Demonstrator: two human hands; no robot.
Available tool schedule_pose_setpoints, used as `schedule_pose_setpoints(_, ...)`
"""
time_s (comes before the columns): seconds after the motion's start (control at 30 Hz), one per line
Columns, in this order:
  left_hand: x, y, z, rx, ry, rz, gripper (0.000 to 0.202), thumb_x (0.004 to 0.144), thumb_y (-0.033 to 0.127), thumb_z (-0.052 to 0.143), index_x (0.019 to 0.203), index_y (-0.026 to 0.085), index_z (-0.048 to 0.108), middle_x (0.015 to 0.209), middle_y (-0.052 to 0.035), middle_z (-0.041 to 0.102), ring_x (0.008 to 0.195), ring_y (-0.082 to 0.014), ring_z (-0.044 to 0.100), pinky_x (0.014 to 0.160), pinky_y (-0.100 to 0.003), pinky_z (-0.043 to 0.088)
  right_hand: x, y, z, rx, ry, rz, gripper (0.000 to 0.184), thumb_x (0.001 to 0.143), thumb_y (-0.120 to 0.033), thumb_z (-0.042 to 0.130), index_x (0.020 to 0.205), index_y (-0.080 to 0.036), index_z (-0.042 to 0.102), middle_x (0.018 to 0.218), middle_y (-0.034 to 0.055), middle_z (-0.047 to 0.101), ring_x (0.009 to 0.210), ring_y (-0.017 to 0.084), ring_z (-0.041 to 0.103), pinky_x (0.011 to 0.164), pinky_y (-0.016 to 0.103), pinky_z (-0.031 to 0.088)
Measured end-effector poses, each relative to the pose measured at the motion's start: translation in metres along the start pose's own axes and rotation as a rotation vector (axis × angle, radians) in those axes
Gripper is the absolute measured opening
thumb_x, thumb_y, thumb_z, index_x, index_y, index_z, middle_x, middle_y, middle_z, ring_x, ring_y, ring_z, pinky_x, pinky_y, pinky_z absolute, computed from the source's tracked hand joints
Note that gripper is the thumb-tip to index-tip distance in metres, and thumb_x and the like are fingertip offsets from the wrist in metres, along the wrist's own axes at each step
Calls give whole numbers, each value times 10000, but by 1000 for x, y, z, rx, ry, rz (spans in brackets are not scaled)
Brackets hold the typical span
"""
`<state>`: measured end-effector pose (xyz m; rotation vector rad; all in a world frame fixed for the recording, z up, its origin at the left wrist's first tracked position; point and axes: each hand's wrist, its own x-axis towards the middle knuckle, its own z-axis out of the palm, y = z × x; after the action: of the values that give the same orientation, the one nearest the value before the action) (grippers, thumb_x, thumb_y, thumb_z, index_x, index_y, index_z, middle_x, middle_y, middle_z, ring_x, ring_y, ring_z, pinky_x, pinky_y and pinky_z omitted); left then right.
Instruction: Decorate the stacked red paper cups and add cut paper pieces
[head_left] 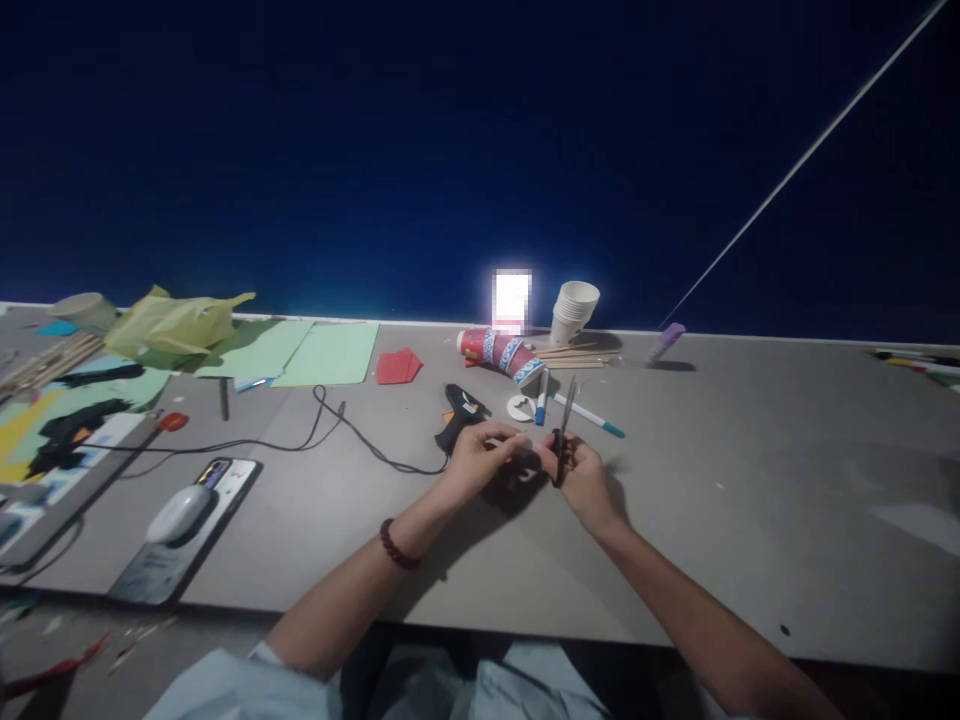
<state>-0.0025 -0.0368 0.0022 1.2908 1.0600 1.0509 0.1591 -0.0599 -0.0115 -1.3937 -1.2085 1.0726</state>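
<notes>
My right hand (589, 485) is wrapped round a pair of scissors (568, 405), whose dark handles are in my fingers and whose blades point up and away from me. To its left, my left hand (484, 455) is closed in a pinch; whatever it holds is too small to make out. Just beyond my left hand lies a black glue gun (457, 415) with a cord. Past the fingertips are a white paper disc (520, 408) with a dark mark, a blue-capped marker (541, 400) and a green-capped marker (592, 415).
Red patterned paper cups (501, 352) lie joined in a curve near stacked white cups (575, 310) and wooden sticks (574, 356). A purple glue stick (666, 343) is right. Red paper (398, 366), green sheets (330, 355), a phone (146, 570) and a power strip (90, 480) are left.
</notes>
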Motion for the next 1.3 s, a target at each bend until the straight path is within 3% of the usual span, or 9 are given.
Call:
schedule_pose_setpoints(0.1,1,2,0,-90,21,-19,254,700,409,783,768,166,746,842,-67,721,678,-140,617,641,-268,503,-1,-3,1,31,-46,16,362,650,-545,697,736,-226,548,642,-13,554,601,149,524,599,274,467)
schedule_pose_setpoints(0.47,3,1,-1,-157,98,-29,220,640,342,826,675,153,719,718,-43,696,619,-126,610,621,-262,502,-2,-6,3,70,-104,35,342,653,-503,700,727,-217,529,630,-33,512,582,124,480,586,265,443)
schedule_pose_setpoints(0.63,4,-1,-2,-50,114,42,144,651,282,797,660,161,718,719,-46,692,684,-152,625,663,-272,494,-3,-4,4,49,-126,51,350,664,-519,691,729,-217,527,626,-33,516,571,119,478,574,259,438)
schedule_pose_setpoints(0.83,4,3,-6,233,100,180,146,749,318,721,728,176,693,735,-27,647,728,-151,580,715,-281,458,-2,-2,4,74,-94,53,330,646,-505,695,706,-226,529,613,-43,523,564,122,482,560,257,421)
schedule_pose_setpoints(0.97,6,1,-7,52,3,55,351,782,488,686,913,162,674,702,-7,607,675,-134,558,663,-265,447,-1,-3,3,149,-42,106,312,631,-479,718,721,-232,550,599,-52,524,542,118,470,517,247,385)
schedule_pose_setpoints(1.07,6,2,-6,-48,-85,-33,454,827,593,588,797,145,650,645,1,567,624,-114,517,624,-250,414,-1,-4,3,234,-63,182,337,620,-479,743,744,-226,560,563,-61,512,488,103,423,455,238,319)
schedule_pose_setpoints(1.13,5,4,-5,-60,-128,-66,452,790,591,637,701,148,609,617,10,555,587,-99,487,602,-243,386,-2,-5,3,273,-89,216,352,611,-482,754,754,-226,559,544,-68,503,464,95,392,432,233,276)
schedule_pose_setpoints(1.3,3,4,-5,-44,-76,-34,445,710,551,729,609,153,558,557,21,528,539,-86,449,566,-236,341,-3,-8,3,261,-120,242,336,621,-464,754,764,-230,560,553,-67,514,457,89,375,427,233,238)
